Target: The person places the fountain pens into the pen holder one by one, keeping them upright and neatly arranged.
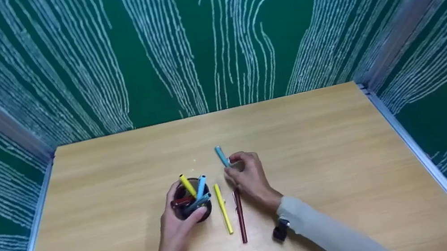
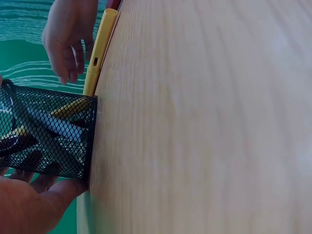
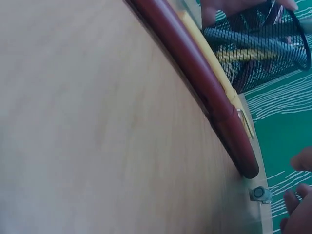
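Note:
My left hand [image 1: 177, 226] grips a black mesh pen cup [image 2: 46, 165], which stands upright on the table. Several pens lean inside it, among them a yellow pen [image 1: 188, 186] and a light blue pen [image 1: 200, 187]. To the right of the cup, another blue pen [image 1: 221, 155] lies on the table. My right hand [image 1: 252, 177] is at the near end of that pen, thumb and fingers apart; the right wrist view shows a gap between them and the pen. A loose yellow pen [image 1: 223, 209] and a dark red pen [image 1: 241, 220] lie between my hands.
The wooden table [image 1: 321, 141] has its far edge against a green panel [image 1: 153, 87] with white wavy lines. Similar panels rise along the left and right sides, with metal rails at their bases.

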`<move>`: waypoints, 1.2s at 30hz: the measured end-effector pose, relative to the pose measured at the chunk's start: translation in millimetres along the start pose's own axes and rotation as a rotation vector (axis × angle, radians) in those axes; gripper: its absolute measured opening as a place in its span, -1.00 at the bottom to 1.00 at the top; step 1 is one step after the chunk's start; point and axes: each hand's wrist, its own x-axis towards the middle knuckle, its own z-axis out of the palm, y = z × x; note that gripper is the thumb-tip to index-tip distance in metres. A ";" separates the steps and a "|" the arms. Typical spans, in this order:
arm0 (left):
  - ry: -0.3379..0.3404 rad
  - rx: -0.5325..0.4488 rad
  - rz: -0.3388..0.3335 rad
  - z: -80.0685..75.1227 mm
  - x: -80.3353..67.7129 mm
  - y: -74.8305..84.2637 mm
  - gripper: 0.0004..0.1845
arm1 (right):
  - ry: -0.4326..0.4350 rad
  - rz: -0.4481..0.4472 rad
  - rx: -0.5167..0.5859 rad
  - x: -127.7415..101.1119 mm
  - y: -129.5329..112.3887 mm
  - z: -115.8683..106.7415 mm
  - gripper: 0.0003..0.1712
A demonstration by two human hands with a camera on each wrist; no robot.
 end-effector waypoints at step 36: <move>0.004 0.030 0.026 -1.0 2.9 -2.9 0.03 | 0.048 -0.046 -0.313 28.4 14.7 23.8 -0.40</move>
